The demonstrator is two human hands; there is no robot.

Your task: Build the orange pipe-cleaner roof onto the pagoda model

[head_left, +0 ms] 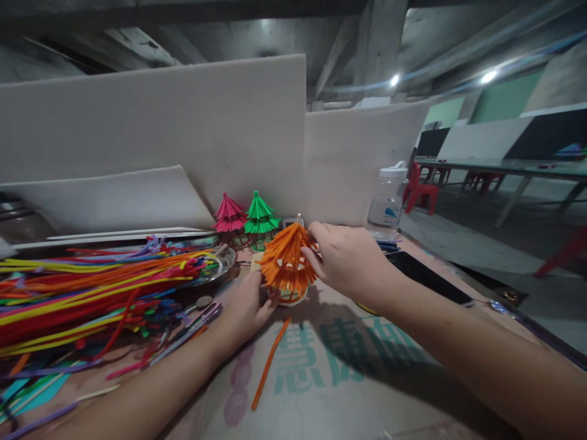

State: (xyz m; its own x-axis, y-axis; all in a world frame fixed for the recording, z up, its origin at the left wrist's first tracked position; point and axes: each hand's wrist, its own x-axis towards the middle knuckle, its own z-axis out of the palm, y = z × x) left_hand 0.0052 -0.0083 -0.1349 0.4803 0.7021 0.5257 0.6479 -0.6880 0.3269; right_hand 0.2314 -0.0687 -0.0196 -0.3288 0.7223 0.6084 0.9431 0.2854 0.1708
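Note:
An orange two-tiered pavilion model [290, 260], made of pipe cleaners, stands upright in front of me, with a pale stick tip poking out of its peak. My left hand [250, 302] grips its base from the left, thumb towards me. On the upper right of the roof, my right hand [339, 250] pinches with thumb and bent fingers; part of the roof is hidden behind them. A loose orange pipe cleaner [270, 365] lies on the table just below the model. Behind it stand a green pavilion model [260, 217] and a pink pavilion model [228, 214].
A heap of coloured pipe cleaners [105, 299] covers the left side, beside a clear dish [224, 264]. At right are a water bottle [386, 205] and a black phone [426, 278]. White boards [183, 122] stand upright along the back.

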